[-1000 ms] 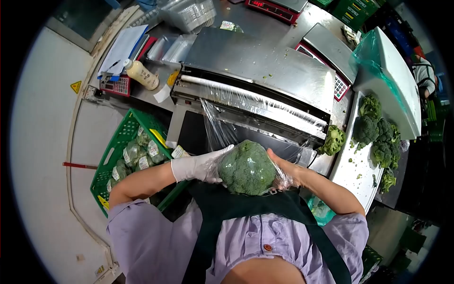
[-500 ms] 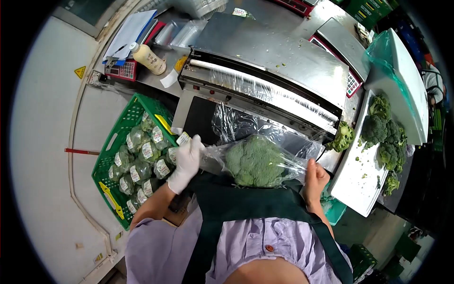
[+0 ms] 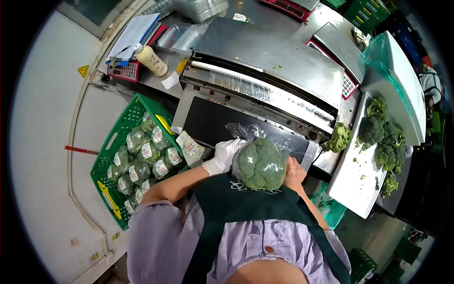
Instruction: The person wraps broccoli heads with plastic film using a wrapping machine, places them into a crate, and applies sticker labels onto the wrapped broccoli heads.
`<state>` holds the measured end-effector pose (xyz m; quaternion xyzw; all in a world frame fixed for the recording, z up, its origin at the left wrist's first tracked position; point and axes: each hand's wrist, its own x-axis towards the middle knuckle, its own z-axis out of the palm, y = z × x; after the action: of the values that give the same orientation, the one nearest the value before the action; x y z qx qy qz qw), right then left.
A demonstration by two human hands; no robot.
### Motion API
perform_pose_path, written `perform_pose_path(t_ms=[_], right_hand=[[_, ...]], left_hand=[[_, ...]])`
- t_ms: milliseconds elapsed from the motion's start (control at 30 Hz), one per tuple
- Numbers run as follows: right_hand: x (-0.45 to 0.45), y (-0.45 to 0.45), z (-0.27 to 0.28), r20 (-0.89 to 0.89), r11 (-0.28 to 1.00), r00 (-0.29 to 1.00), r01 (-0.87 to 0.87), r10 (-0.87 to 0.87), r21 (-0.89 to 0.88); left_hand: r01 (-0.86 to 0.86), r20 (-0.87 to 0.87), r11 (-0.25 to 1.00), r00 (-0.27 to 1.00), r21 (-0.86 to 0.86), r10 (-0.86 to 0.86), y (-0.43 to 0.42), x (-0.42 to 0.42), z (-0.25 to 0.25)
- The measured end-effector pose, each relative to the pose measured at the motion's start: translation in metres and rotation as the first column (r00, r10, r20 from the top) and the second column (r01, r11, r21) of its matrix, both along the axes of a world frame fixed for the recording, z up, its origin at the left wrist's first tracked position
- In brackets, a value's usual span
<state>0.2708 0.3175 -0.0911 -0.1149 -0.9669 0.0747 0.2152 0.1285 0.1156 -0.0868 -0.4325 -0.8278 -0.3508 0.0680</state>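
Observation:
A head of broccoli (image 3: 261, 164) wrapped in clear plastic film sits close against the apron, at the front of the wrapping machine (image 3: 198, 118). My left hand (image 3: 225, 157), in a white glove, presses against its left side with fingers closed on the film and the broccoli. On the right side my bare right hand (image 3: 294, 173) is closed, its fingers partly hidden behind the broccoli. Loose crumpled film (image 3: 246, 131) stands up behind the head, over the black plate. A strip of printed labels (image 3: 190, 145) lies just left of my gloved hand.
A green crate (image 3: 113, 137) at left holds several wrapped, labelled broccoli heads. At right, a white foam box (image 3: 347, 189) has unwrapped broccoli (image 3: 388, 137). One more floret (image 3: 339, 137) lies by the machine. A bottle (image 3: 150, 60) and a scale (image 3: 338, 52) stand farther back.
Both hands have come inward to the broccoli from its sides. The film stretched out to left and right is now drawn in around the head. The label strip is more exposed.

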Motion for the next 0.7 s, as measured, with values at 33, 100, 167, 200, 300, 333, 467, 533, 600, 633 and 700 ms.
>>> perform_pose_path(t_ms=[33,100,167,200,300,333,467,533,600,633,700], right_hand=[[-0.002,-0.001,0.005,-0.006,1.0,1.0,0.009,-0.009,0.005],[-0.007,0.001,0.013,-0.121,0.97,0.987,-0.13,0.107,-0.207],[-0.016,0.001,0.027,-0.206,0.955,0.974,-0.148,0.096,-0.256],[-0.023,0.001,0.055,-0.318,0.938,0.938,-0.226,0.137,-0.262],[-0.035,0.019,0.108,-0.425,0.912,0.85,-0.393,0.311,-0.118],[-0.038,0.028,0.119,-0.411,0.883,0.822,-0.462,0.394,-0.079],[-0.049,0.075,0.167,-0.468,0.688,0.841,-0.51,0.273,-0.516],[-0.053,0.09,0.166,-0.481,0.505,0.817,-0.576,0.318,-0.643],[-0.053,0.098,0.166,-0.389,0.297,0.866,-0.479,0.315,-0.826],[-0.057,0.099,0.166,-0.425,0.234,0.853,-0.499,0.303,-0.835],[-0.062,0.1,0.173,-0.424,0.058,0.849,-0.463,0.315,-0.884]], left_hand=[[0.069,0.123,0.996,0.99,0.052,-0.075,0.002,0.002,0.001],[0.055,0.702,0.887,0.591,0.458,-0.399,0.012,0.012,-0.01],[-0.005,0.78,0.787,0.14,0.617,-0.61,0.019,0.015,-0.044],[-0.033,0.82,0.822,-0.052,0.569,-0.57,0.019,0.008,0.032],[0.4,0.765,0.769,0.216,0.498,-0.607,0.02,-0.016,0.055],[0.583,0.623,0.704,0.387,0.406,-0.68,0.029,-0.025,0.088],[0.461,0.658,0.7,0.283,0.545,-0.698,0.046,-0.012,0.12],[0.441,0.52,0.607,0.313,0.661,-0.795,0.045,-0.005,0.111],[0.241,0.736,0.721,0.038,0.65,-0.676,0.04,-0.002,0.113],[0.196,0.82,0.8,-0.043,0.568,-0.571,0.037,-0.002,0.119],[0.117,0.809,0.801,-0.125,0.587,-0.574,0.039,0.001,0.114]])
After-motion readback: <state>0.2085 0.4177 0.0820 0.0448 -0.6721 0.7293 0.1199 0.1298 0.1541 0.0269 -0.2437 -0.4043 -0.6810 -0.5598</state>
